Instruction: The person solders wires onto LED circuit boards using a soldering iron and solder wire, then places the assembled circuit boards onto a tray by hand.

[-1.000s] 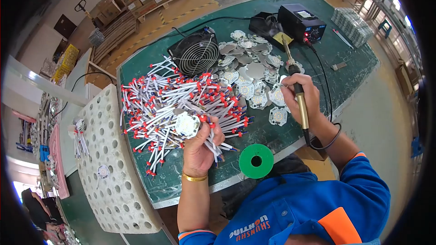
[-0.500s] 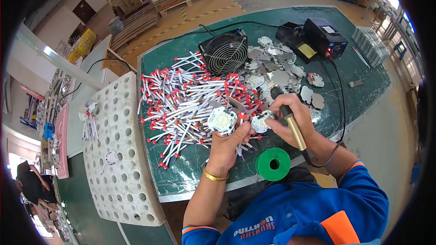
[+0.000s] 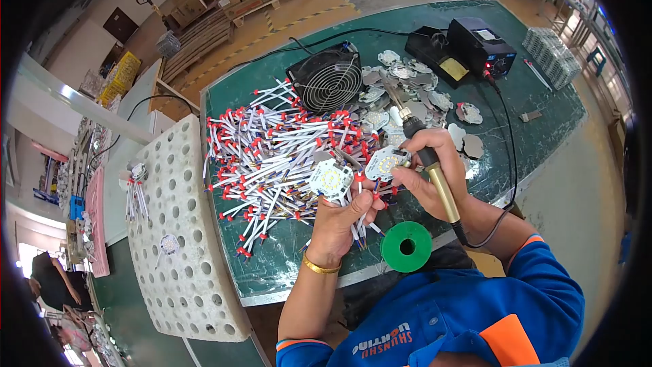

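Observation:
My left hand (image 3: 339, 223) is closed on a white LED board (image 3: 331, 178), its thumb over the lower edge. White wires hang below that board. In my right hand (image 3: 438, 171) is a soldering iron (image 3: 443, 194) with a black and gold handle, its tip pointing up and left over the pile of boards. The same hand pinches a second LED board (image 3: 387, 162) between thumb and fingers, just right of the first. Beneath both hands lies a heap of white wires with red connectors (image 3: 272, 156). A green solder spool (image 3: 407, 247) sits near the table edge.
A black fan (image 3: 329, 80) stands behind the wires, beside a pile of metal-backed boards (image 3: 413, 88). The soldering station (image 3: 481, 51) and iron stand (image 3: 441, 61) are at the back right. A holed foam block (image 3: 183, 231) lies left, holding a few wired boards.
The second board has turned face-up and risen slightly to the left in my right hand. My left hand's fingers now show white wires hanging below. The camera view has shifted a little.

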Demonstrator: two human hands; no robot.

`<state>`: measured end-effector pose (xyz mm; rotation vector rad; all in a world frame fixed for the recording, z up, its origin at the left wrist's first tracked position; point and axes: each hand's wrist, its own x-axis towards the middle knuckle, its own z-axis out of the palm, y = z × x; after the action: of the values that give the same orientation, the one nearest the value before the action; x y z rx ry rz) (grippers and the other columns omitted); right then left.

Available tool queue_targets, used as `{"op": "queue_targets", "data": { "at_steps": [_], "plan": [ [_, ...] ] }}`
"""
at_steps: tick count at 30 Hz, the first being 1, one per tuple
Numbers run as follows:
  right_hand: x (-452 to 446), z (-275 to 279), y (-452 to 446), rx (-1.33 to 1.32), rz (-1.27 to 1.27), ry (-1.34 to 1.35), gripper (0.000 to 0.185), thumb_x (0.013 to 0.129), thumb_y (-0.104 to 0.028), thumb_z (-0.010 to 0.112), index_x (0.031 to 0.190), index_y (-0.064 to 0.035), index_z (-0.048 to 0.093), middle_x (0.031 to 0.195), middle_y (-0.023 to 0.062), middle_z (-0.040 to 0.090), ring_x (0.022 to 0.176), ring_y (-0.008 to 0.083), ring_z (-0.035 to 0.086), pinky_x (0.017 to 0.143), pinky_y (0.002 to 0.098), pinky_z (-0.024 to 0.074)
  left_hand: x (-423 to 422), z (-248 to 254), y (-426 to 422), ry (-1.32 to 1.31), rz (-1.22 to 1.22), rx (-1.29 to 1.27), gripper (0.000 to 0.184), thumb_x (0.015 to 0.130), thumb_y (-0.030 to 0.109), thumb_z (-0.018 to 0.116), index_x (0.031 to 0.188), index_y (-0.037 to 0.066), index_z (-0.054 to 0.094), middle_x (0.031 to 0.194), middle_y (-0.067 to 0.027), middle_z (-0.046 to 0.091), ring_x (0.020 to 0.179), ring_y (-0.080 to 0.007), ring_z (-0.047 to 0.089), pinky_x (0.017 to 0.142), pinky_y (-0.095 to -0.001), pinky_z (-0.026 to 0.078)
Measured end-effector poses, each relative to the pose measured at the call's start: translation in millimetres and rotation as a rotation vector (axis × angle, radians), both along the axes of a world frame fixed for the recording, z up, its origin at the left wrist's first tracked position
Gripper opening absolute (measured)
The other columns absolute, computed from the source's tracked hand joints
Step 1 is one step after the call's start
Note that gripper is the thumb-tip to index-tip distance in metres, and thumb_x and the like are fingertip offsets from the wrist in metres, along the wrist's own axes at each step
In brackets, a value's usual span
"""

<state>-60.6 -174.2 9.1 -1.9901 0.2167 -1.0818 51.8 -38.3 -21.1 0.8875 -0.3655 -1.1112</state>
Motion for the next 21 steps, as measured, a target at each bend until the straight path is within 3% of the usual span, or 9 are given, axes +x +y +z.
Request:
{"op": "queue_targets", "data": {
  "at_steps": [12, 18, 20, 21],
  "plan": [
    [1.6, 0.1, 0.3, -0.096, 0.001, 0.0, 0.035, 0.071, -0.004, 0.068, 0.098, -0.0056, 0.045, 0.083, 0.0077, 0.052, 0.06, 0.0124, 0.052, 0.052, 0.0254, 0.0427, 0.4, 0.0, 1.4, 0.014, -0.003, -0.006, 0.026, 0.076, 0.014, 0.067, 0.095, 0.001, 0.055, 0.072, -0.01, 0.06, 0.055, -0.0127, 0.051, 0.049, -0.0222, 0.04],
    [2.6, 0.0, -4.9, -0.266, 0.035, -0.099, 0.035, 0.07, -0.002, 0.066, 0.097, -0.0069, 0.046, 0.076, 0.0083, 0.054, 0.058, 0.0221, 0.056, 0.05, 0.031, 0.0435, -2.2, 2.0, -0.7, -0.058, 0.031, 0.01, 0.022, 0.078, 0.01, 0.063, 0.096, -0.001, 0.056, 0.077, -0.0081, 0.061, 0.063, -0.011, 0.055, 0.053, -0.0209, 0.042],
    [-0.1, -0.1, -8.5, -0.309, 0.287, -0.075, 0.037, 0.066, 0.001, 0.064, 0.098, -0.0086, 0.047, 0.073, 0.0081, 0.053, 0.058, 0.0268, 0.055, 0.049, 0.0337, 0.0426, -1.4, 0.9, 1.2, -0.052, 0.017, 0.002, 0.022, 0.078, 0.01, 0.063, 0.096, -0.001, 0.057, 0.078, -0.0079, 0.061, 0.064, -0.0106, 0.054, 0.053, -0.0206, 0.041],
    [-3.8, 3.3, -8.9, -0.367, 0.295, -0.013, 0.039, 0.063, 0.001, 0.063, 0.098, -0.0097, 0.048, 0.073, 0.0078, 0.053, 0.057, 0.0263, 0.054, 0.047, 0.0331, 0.0414, -1.4, 0.6, 1.5, -0.047, 0.005, -0.006, 0.021, 0.078, 0.009, 0.063, 0.096, -0.001, 0.057, 0.079, -0.0077, 0.061, 0.065, -0.0102, 0.054, 0.054, -0.0204, 0.041]
  ]
}}
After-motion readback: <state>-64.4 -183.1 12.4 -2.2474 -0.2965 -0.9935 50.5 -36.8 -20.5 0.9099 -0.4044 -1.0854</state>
